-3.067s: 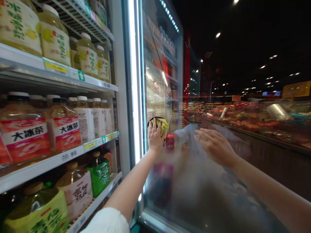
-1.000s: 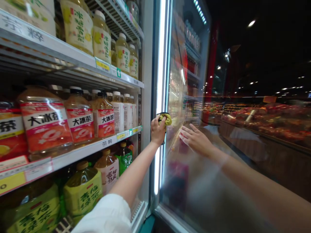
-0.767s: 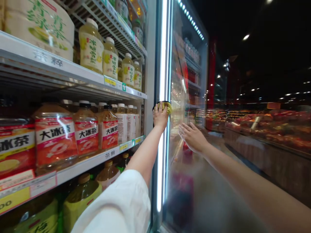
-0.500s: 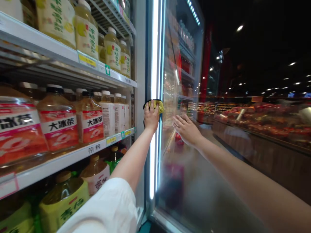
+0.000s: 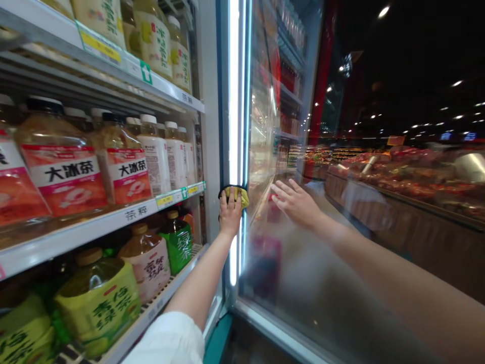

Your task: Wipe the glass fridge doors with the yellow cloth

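Observation:
My left hand [image 5: 230,216] presses a yellow cloth with a dark edge [image 5: 243,196] against the bright light strip [image 5: 234,111] along the hinge side of a fridge door. Its fingers lie over the cloth. To the right, my right hand [image 5: 297,203] has its fingers stretched out and apart, at the inner face of the open glass door [image 5: 288,288]. Nothing is in it. Whether the whole palm touches the glass I cannot tell.
Fridge shelves on the left hold bottled drinks: red-labelled tea bottles [image 5: 64,172], a yellow-labelled bottle [image 5: 102,303] and a green bottle [image 5: 178,242]. A shelf edge [image 5: 94,230] runs close to my left arm. Blurred produce displays [image 5: 409,177] show through the glass.
My left hand has slid down the light strip with the cloth. My right hand stays at about the same place on the door. The view has tilted down slightly, showing more lower shelf.

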Demonstrator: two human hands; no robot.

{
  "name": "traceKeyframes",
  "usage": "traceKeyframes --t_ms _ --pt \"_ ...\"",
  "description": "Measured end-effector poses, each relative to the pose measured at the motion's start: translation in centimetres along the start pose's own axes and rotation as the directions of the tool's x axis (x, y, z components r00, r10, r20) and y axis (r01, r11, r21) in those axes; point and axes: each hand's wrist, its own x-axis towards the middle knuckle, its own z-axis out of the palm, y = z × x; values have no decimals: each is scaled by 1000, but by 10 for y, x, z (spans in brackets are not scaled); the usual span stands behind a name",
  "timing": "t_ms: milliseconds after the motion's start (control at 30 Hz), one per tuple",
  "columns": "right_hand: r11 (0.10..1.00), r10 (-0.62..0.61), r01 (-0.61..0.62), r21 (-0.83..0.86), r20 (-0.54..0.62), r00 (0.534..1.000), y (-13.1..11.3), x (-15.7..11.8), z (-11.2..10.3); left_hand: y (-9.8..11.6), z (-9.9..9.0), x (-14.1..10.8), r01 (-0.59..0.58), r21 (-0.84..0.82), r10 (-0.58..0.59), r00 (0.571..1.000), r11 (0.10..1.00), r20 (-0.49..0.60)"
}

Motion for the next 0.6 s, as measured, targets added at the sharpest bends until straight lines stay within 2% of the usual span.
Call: traceKeyframes --t_ms 167,267,333,433,533,600 --pt "1000 -17 17 -5 -3 1000 -6 -31 3 0 10 -58 40 -7 -40 997 999 71" --pt "1000 -27 27 -5 9 1000 -8 -45 0 1 4 -79 66 -28 -63 994 997 91" --pt "999 -35 35 4 24 999 -8 -53 -3 2 -6 -81 82 -53 -77 993 995 91" --pt "999 -34 33 26 38 999 -4 -60 -10 10 -22 -56 109 -102 -105 993 989 45" --pt "999 -20 19 47 32 999 1 -64 -17 32 -32 -5 114 -165 -123 991 980 -43" --pt "999 -17 16 46 20 1000 3 -65 -20 51 -31 24 86 -224 -108 990 971 -90"
